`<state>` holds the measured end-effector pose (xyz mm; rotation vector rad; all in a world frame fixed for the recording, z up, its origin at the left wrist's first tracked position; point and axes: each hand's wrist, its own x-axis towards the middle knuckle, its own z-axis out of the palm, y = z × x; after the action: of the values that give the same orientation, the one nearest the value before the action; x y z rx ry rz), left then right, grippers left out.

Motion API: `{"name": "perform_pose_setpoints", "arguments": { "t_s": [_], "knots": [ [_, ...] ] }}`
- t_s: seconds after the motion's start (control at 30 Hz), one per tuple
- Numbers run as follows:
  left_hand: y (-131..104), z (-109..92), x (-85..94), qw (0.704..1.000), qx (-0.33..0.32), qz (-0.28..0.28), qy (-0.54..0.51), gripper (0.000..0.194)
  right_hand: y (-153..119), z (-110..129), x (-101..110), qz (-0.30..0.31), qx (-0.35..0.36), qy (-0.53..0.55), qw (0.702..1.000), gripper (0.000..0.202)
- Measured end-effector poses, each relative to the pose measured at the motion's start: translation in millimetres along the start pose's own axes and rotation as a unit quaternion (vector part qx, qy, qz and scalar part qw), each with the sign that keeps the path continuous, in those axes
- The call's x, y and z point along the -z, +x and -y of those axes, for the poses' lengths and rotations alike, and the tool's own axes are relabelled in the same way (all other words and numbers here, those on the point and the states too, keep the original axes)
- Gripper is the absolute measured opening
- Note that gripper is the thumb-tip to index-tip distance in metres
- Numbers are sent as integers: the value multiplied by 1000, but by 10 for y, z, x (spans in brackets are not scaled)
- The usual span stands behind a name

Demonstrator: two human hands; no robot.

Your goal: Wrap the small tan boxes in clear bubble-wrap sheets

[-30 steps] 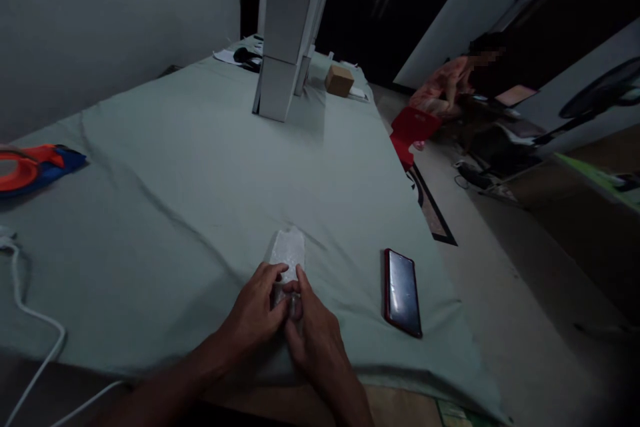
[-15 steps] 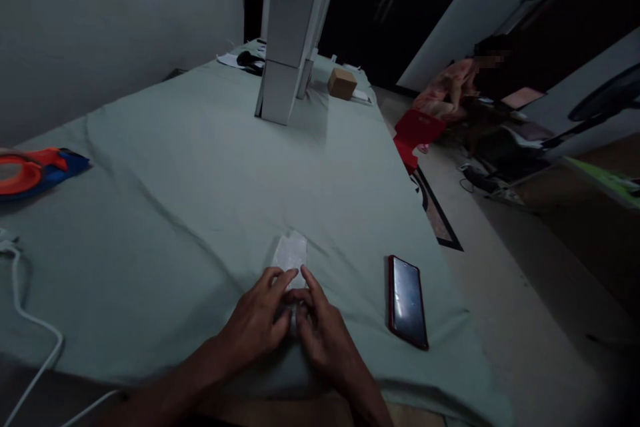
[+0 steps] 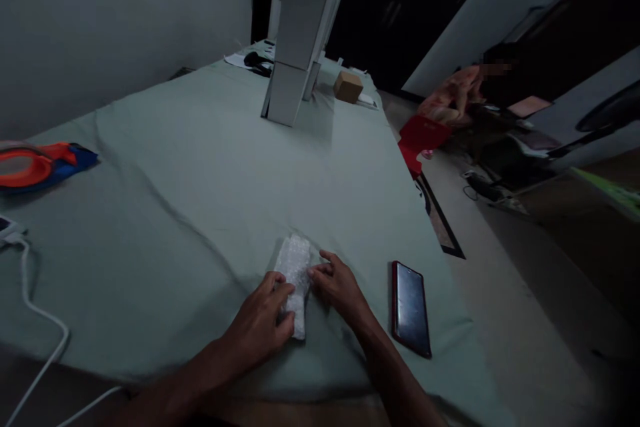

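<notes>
A small oblong bubble-wrapped package [image 3: 299,260] lies on the pale green cloth near the table's front edge. My left hand [image 3: 267,313] is bent over its left side, the thumb and fingertips resting on the wrap, and holds it down. At the package's right edge, my right hand [image 3: 337,283] has its thumb and fingers drawn together in a pinch against the wrap. What lies inside the wrap cannot be made out. To the right of my right hand is a phone [image 3: 411,307] in a red case, screen up.
Tall white boxes [image 3: 295,47] stand at the back of the table, beside a small brown box [image 3: 349,87]. An orange and blue tape dispenser-like object [image 3: 60,163] and a white cable [image 3: 43,313] lie at left. A person [image 3: 453,97] sits beyond the table.
My right hand has moved off the package's near end, forward and right to its right edge. More of the package now shows. My left hand stays on the left side.
</notes>
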<state>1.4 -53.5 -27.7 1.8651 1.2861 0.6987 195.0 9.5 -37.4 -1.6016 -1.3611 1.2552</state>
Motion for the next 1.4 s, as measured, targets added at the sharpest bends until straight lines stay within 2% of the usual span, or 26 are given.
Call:
{"name": "perform_pose_setpoints", "arguments": {
  "t_s": [0.1, 0.23, 0.37, 0.63, 0.73, 0.83, 0.93, 1.03, 1.2, 1.3, 1.4],
  "knots": [
    [4, -6, -1, 1000, -2, -2, 2, 37, 93, 56, -121, 27, 6, 18, 999, 49],
    [-6, -19, 7, 1000, -10, 1, -1, 47, 172, 124, -205, 72, 26, 45, 996, 37],
    [-28, -33, 17, 1000, -29, 5, 3, 37, 226, 132, -225, 83, 48, 35, 995, 16],
    [-16, 3, -25, 1000, 2, -19, -14, 34, -3, 180, -195, 88, 93, 44, 991, 14],
    [-33, 14, -58, 999, 4, -50, -15, 35, -149, 225, -153, 119, 150, 6, 981, 11],
    [-68, 37, -96, 992, 20, -121, 0, 37, -269, 245, -115, 139, 212, -43, 966, 7],
    [-94, 85, -119, 985, 1, -175, 10, 53, -344, 212, -71, 153, 275, -86, 945, 9],
    [-92, 127, -98, 989, -33, -144, -6, 67, -407, 152, -14, 153, 341, -141, 917, 28],
    [-66, 118, -21, 997, -12, -57, -58, 28, -606, 84, 61, 147, 394, -242, 874, 41],
    [-47, 97, -9, 996, 2, -45, -76, 21, -728, 40, 48, 144, 406, -284, 857, 50],
    [-19, 96, -14, 995, 12, -45, -86, 22, -765, -13, -6, 115, 424, -293, 849, 53]
  ]
}}
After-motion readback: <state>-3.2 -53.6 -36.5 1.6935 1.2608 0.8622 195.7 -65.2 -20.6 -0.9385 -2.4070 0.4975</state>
